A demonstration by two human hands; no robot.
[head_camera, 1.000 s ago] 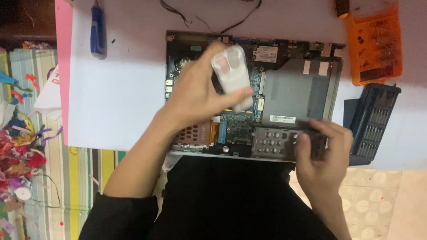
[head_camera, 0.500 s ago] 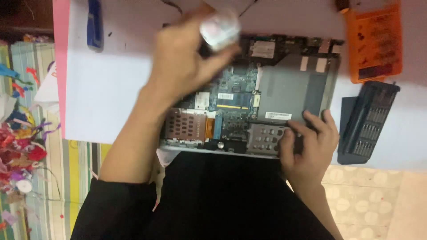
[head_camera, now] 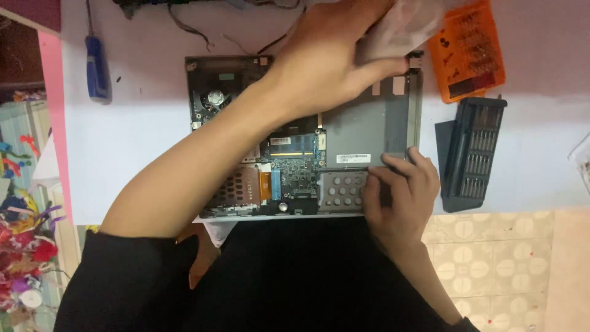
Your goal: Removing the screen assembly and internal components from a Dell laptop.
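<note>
An opened laptop base lies on the white table, its circuit board and fan exposed. My left hand reaches across it to the far right and grips a pale, blurred piece above the laptop's top right corner. My right hand rests on the laptop's near right corner, fingers pressing the grey metal plate and the perforated bracket.
An orange screwdriver-bit case lies at the top right, with a black bit holder below it. A blue-handled screwdriver lies at the far left. Cables trail along the table's far edge. Tiled floor shows at the lower right.
My left hand has carried the pale piece from over the laptop's middle up and to the right, past the top right corner. My right hand stays at the near right corner.
</note>
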